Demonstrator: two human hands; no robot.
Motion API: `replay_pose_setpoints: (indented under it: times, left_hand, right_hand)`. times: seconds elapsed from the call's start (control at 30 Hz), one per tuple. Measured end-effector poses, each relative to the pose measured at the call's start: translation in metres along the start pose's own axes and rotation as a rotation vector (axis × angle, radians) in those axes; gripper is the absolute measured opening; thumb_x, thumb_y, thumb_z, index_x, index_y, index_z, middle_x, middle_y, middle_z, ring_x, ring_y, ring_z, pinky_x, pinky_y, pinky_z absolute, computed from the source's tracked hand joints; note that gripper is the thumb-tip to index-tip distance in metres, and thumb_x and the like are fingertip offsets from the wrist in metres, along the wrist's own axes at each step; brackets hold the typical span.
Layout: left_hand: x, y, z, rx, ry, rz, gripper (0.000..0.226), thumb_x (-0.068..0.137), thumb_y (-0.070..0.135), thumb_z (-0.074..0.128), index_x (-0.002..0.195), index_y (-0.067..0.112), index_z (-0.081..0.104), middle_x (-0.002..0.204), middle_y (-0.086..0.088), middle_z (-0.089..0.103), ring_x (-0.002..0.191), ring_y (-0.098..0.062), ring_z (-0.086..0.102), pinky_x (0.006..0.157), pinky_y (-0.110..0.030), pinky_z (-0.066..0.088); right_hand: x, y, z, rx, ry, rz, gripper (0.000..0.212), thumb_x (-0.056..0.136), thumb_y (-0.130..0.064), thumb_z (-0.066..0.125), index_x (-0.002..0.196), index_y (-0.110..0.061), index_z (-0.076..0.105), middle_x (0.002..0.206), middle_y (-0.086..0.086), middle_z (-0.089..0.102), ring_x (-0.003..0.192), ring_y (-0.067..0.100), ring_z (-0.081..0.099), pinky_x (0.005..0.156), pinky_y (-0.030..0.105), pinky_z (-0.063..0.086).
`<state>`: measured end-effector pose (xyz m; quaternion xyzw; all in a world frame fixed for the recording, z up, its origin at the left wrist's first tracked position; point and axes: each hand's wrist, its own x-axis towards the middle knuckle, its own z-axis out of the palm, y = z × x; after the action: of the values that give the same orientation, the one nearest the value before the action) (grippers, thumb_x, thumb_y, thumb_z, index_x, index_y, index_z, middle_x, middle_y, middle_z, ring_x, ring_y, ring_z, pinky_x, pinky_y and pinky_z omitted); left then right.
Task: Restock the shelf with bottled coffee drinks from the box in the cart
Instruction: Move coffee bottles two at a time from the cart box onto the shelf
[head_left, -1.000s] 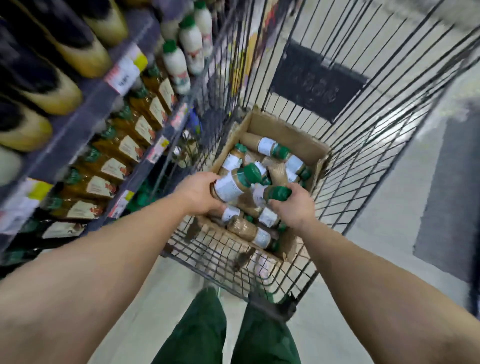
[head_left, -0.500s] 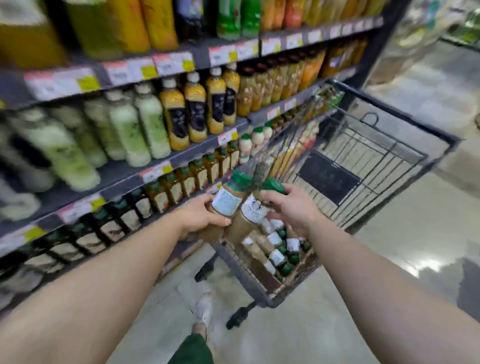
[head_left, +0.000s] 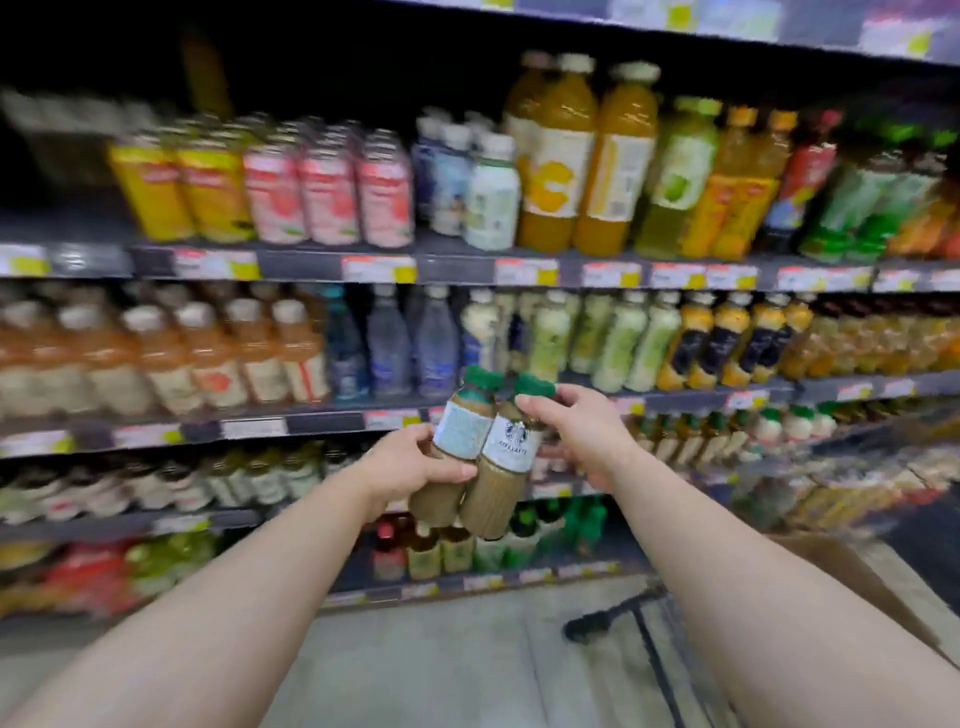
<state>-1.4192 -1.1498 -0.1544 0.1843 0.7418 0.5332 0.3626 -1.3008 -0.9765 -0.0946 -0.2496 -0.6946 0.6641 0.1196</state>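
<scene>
Now the left hand (head_left: 410, 462) is wrapping its fingers round the left coffee bottle (head_left: 457, 447), while the right hand (head_left: 582, 431) is pinching the neck of the right coffee bottle (head_left: 501, 467); both bottles are touching, tilted, held up before the drinks shelf (head_left: 322, 423).

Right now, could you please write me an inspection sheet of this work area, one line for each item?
Surface: grey floor, bare where visible.
Job's things: two coffee bottles with green caps, left bottle and right bottle, held side by side, touching, tilted; cardboard box at lower right, contents hidden.
Clutter: nothing seen.
Hands: left hand grips the left bottle; right hand grips the right bottle near its neck.
Cables: nothing seen.
Surroundings: shelves full of bottled drinks, blurred; cart frame at lower right.
</scene>
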Motion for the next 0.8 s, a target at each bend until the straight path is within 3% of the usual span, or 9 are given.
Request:
replay_pose_setpoints:
  times: [0.17,0.3,0.4,0.47,0.6,0.8]
  left_hand:
    - [-0.073,-0.038,-0.155,-0.069,0.194,0.015,0.076,0.044,0.039,0.09,0.113,0.023,0.065,0.106,0.001,0.074,0.102,-0.018,0.068,0.088,-0.038,0.055]
    - [-0.134,-0.069,-0.287,-0.091,0.299,0.019,0.071,0.055,0.035,0.09,0.118,0.023,0.062,0.11,0.001,0.073,0.1,-0.016,0.069,0.077,-0.033,0.056]
    - [-0.174,-0.086,-0.367,-0.097,0.405,0.031,0.079,0.046,0.041,0.092,0.118,0.026,0.062,0.109,0.003,0.073,0.101,-0.017,0.069,0.086,-0.041,0.056]
    - [-0.194,-0.09,-0.405,-0.125,0.431,0.038,0.068,0.054,0.034,0.091,0.115,0.027,0.063,0.107,0.003,0.074,0.099,-0.017,0.07,0.088,-0.042,0.056]
    - [-0.2,-0.081,-0.456,-0.185,0.472,0.112,0.047,0.07,0.023,0.084,0.113,0.027,0.065,0.109,0.002,0.073,0.101,-0.018,0.069,0.091,-0.041,0.053]
    - [-0.171,-0.044,-0.499,-0.221,0.56,0.233,0.054,0.066,0.027,0.087,0.115,0.026,0.064,0.111,0.002,0.072,0.103,-0.019,0.068,0.095,-0.046,0.052]
  right_hand:
    - [0.012,-0.027,0.174,-0.055,-0.223,-0.117,0.006,0.085,-0.015,0.069,0.091,-0.016,0.069,0.082,-0.005,0.071,0.072,0.006,0.065,0.055,0.022,0.053]
    - [0.014,-0.039,0.325,-0.063,-0.352,-0.146,0.012,0.083,-0.017,0.071,0.095,-0.016,0.071,0.09,-0.001,0.072,0.08,0.011,0.066,0.062,0.03,0.056]
    - [0.009,-0.059,0.411,-0.071,-0.377,-0.202,0.008,0.082,-0.017,0.073,0.089,-0.019,0.07,0.081,-0.006,0.07,0.072,0.007,0.064,0.059,0.026,0.056]
    - [0.007,-0.076,0.451,-0.064,-0.396,-0.214,0.007,0.082,-0.018,0.073,0.087,-0.021,0.069,0.076,-0.01,0.069,0.068,0.004,0.065,0.056,0.025,0.058]
    - [0.02,-0.114,0.493,-0.108,-0.352,-0.285,0.016,0.081,-0.025,0.075,0.095,-0.018,0.071,0.09,-0.003,0.074,0.082,0.012,0.07,0.07,0.04,0.062]
    - [0.058,-0.178,0.516,-0.128,-0.205,-0.48,0.017,0.08,-0.023,0.075,0.095,-0.017,0.07,0.085,-0.004,0.072,0.078,0.011,0.07,0.057,0.024,0.057]
